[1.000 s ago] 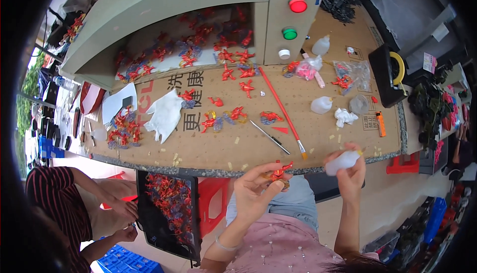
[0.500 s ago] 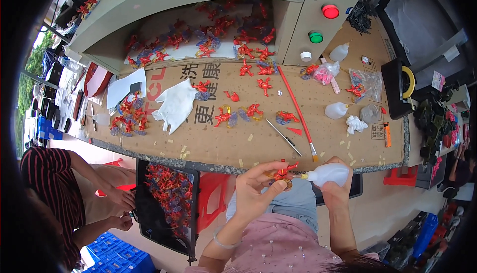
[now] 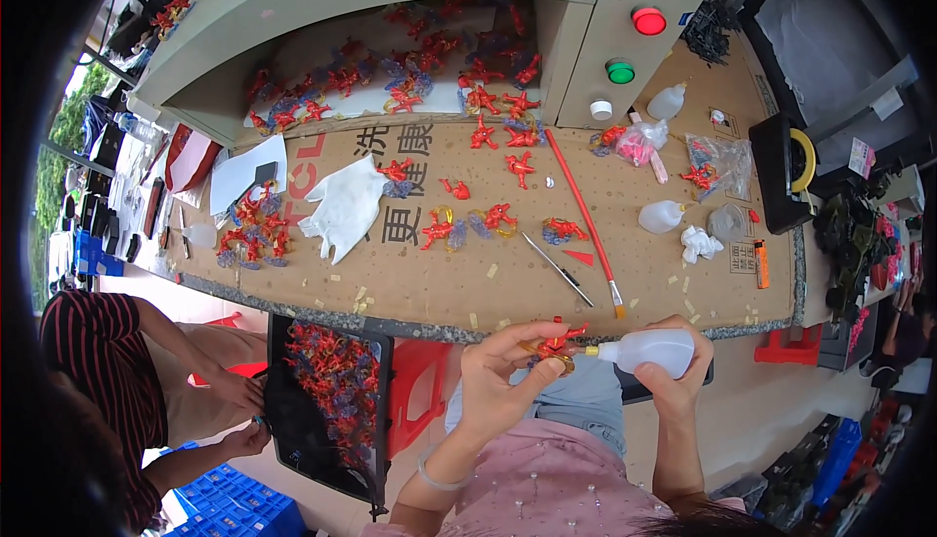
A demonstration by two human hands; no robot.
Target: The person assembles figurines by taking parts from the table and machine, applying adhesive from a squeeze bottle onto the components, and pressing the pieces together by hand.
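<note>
- A workshop, it appears — grey machine with red button and green button, on a cardboard-covered bench
- Many similar red figures — heaped in a black tray

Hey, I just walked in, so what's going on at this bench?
The person's left hand pinches a red figure, and the right hand holds a translucent squeeze bottle with its nozzle pointed at it. More red figures lie on the bench, near a white glove and a red brush. On the left, a co-worker's hands are at a black tray of similar figures.

L hand – pinching, R hand – curled
</note>
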